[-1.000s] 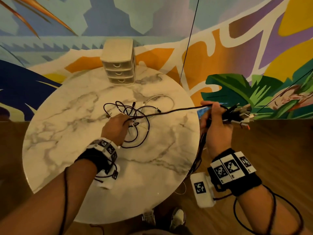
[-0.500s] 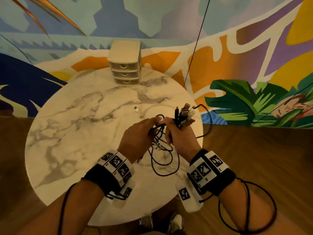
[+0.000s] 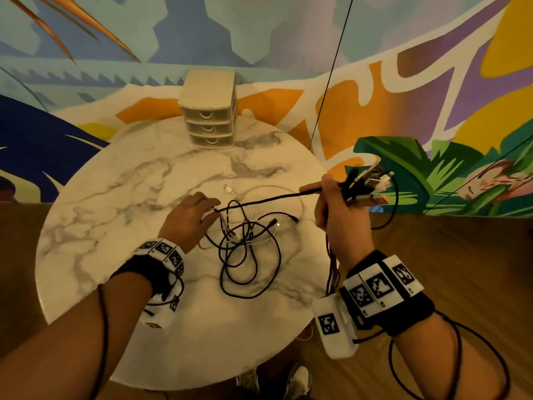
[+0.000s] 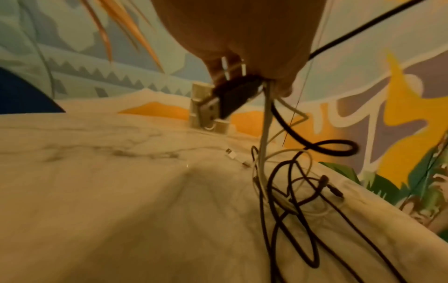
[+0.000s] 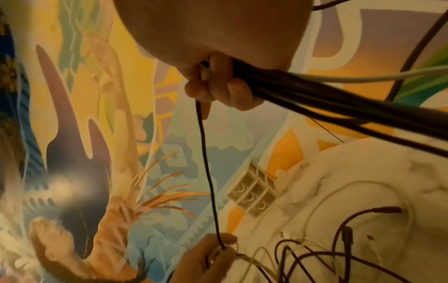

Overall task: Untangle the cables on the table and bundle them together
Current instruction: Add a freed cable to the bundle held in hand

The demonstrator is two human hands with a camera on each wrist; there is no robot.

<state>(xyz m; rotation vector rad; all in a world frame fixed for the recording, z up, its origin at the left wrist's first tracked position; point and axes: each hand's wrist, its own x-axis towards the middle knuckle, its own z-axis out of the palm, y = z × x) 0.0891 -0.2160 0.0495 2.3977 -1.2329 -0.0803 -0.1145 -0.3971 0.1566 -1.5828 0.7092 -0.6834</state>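
STEP: untangling, mid-way | right hand (image 3: 336, 215) clenches gathered plug ends, off the tabletop (image 3: 115, 203) edge | left hand (image 3: 189, 217) pinches a taut black cable (image 3: 259, 200) at the tangle (image 3: 248, 243) mid-tabletop | NEXT: likely free that strand without tightening loops.

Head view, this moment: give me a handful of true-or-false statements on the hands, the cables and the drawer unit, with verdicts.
1. The right hand grips a bunch of cable ends. True.
2. A black cable runs taut between the two hands. True.
3. The left hand lies flat and holds nothing. False: it pinches cables at the edge of the tangle.
4. The tangle hangs in the air, clear of the marble table. False: its loops lie on the tabletop.
5. The three-drawer unit stands at the table's far edge, drawers closed. True.
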